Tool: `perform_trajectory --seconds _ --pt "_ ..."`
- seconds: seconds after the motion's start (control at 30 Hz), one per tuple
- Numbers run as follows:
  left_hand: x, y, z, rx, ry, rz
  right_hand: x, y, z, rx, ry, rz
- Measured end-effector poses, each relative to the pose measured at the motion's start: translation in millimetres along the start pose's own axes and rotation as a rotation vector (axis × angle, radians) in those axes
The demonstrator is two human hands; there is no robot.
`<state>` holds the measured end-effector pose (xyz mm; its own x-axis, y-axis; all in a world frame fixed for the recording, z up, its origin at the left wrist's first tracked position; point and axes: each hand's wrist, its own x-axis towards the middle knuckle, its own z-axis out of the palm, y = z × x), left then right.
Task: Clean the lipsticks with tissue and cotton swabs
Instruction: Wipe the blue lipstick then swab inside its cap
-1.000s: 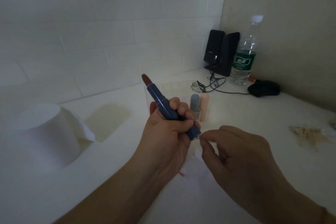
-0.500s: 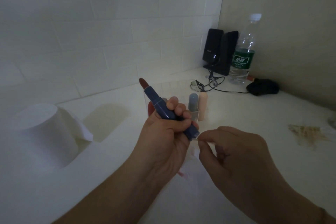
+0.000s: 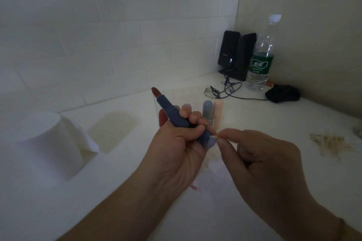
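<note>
- From the head camera, we see the left hand [image 3: 176,148] curled around an uncapped blue lipstick [image 3: 177,116], red tip tilted up and away above the white surface [image 3: 137,211].
- The right hand [image 3: 260,164] pinches a cotton swab [image 3: 215,136] between thumb and forefinger, its tip touching the lipstick's base.
- Behind stand two capped lipsticks [image 3: 212,109]; a tissue roll [image 3: 42,143] sits at left, a water bottle [image 3: 261,55] beside black speakers [image 3: 236,55] in the corner.

A white surface [image 3: 121,191] carries a tissue roll [image 3: 39,143] at left, a clear lipstick holder [image 3: 210,121] at centre, and black speakers [image 3: 236,55], a water bottle [image 3: 261,55] and a dark mouse [image 3: 282,94] at upper right.
</note>
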<state>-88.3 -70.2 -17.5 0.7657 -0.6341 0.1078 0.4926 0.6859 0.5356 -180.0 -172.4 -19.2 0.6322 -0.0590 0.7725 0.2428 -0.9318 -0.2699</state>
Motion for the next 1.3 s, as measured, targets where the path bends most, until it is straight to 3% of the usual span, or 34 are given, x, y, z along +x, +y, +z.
perform_trajectory --seconds 0.87,1.17,1.3 --pt "-2 0 3 0.040 0.043 0.020 -9 10 7 -0.281 -0.033 -0.025" --pt "0 0 -1 0.113 0.079 0.012 -6 15 0 -0.443 0.029 -0.148" --pt "-4 0 0 0.064 0.151 -0.038 -2 10 -7 -0.308 0.057 -0.162"
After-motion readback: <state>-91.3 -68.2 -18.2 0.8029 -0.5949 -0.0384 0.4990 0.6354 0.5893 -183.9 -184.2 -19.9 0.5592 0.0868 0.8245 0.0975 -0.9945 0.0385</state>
